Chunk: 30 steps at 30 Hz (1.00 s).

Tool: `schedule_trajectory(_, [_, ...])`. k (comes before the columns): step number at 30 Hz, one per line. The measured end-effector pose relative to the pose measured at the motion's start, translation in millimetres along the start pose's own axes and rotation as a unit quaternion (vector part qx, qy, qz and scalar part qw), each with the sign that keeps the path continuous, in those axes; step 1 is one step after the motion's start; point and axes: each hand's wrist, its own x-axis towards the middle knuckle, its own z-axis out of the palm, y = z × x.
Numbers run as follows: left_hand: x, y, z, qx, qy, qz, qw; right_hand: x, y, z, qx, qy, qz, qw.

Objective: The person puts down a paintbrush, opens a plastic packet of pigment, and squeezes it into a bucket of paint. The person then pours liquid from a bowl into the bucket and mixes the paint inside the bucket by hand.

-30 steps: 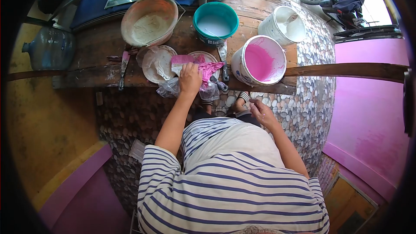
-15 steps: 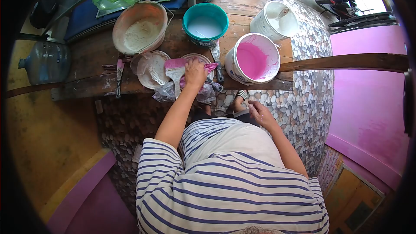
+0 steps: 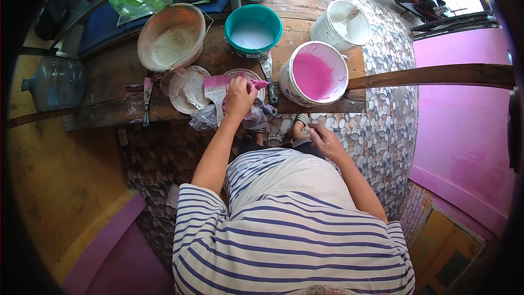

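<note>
Pink paint [image 3: 312, 78], blue-striped cream shirt [image 3: 295, 229]

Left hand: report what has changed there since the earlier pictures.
The left hand has moved right along the bench, uncovering more of the wide scraper. The pink plastic, spread out before, now shows mainly as a narrow piece beside it; the grip is unclear. The right hand and teal bucket stayed put.

The shirt [image 3: 295, 224] is cream with dark blue stripes going across it. One big patch on the front is plain cream. The short sleeves [image 3: 201, 207] have stripes too. The pants [image 3: 312, 148] are dark. The sandals [image 3: 302, 118] have dark and white stripes. The right hand [image 3: 326, 141] has tiny pale spots.
</note>
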Motion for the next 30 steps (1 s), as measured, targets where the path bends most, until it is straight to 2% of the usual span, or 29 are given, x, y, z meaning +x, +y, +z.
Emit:
schedule_trajectory(2, [-7.5,-1.9,-15.9,-0.122,0.047,0.018,0.991,-1.9,-3.2,0.0,0.005,-0.003,-0.006,1.000])
schedule_trajectory(4, [-14.8,3.6,-35.1,-0.143,0.057,0.024,0.988,-3.2,-12.0,-0.4,0.010,-0.008,-0.015,1.000])
schedule_trajectory(6, [-22.6,8.1,-46.6,-0.228,0.063,-0.034,0.971,-4.9,-25.6,-2.0,-0.005,-0.023,-0.018,1.000])
schedule_trajectory(13, [-21.0,37.1,-85.5,-0.328,0.089,-0.056,0.939,-4.4,-57.6,-2.2,-0.015,-0.048,-0.074,0.996])
schedule_trajectory(16, [-13.2,53.1,-103.1,-0.378,0.085,-0.053,0.920,-6.4,-86.2,-5.9,0.041,-0.075,-0.067,0.994])
schedule_trajectory(19, [-4.4,82.0,-130.4,-0.444,0.073,-0.037,0.892,-1.3,-112.0,-12.1,-0.023,0.020,-0.203,0.979])
schedule_trajectory(20, [-2.4,92.0,-138.5,-0.445,0.073,-0.032,0.892,-0.1,-123.7,-14.8,-0.023,0.025,-0.204,0.978])
schedule_trajectory(22, [0.9,111.1,-152.5,-0.534,0.043,-0.063,0.842,1.1,-152.4,-18.5,-0.085,0.168,-0.339,0.922])
schedule_trajectory(23, [3.0,119.1,-157.4,-0.536,0.042,-0.057,0.841,6.7,-156.5,-21.4,-0.122,0.185,-0.365,0.904])
schedule_trajectory(25, [6.7,133.3,-165.1,-0.590,0.026,-0.075,0.804,11.5,-168.9,-24.1,-0.143,0.187,-0.377,0.896])
schedule_trajectory(27, [9.6,147.0,-171.4,-0.607,0.013,-0.081,0.791,14.9,-178.3,-22.1,-0.192,0.205,-0.388,0.878])
schedule_trajectory(30, [14.8,157.4,-168.1,-0.634,-0.006,-0.081,0.769,20.5,-168.5,-25.3,-0.185,0.199,-0.377,0.886])
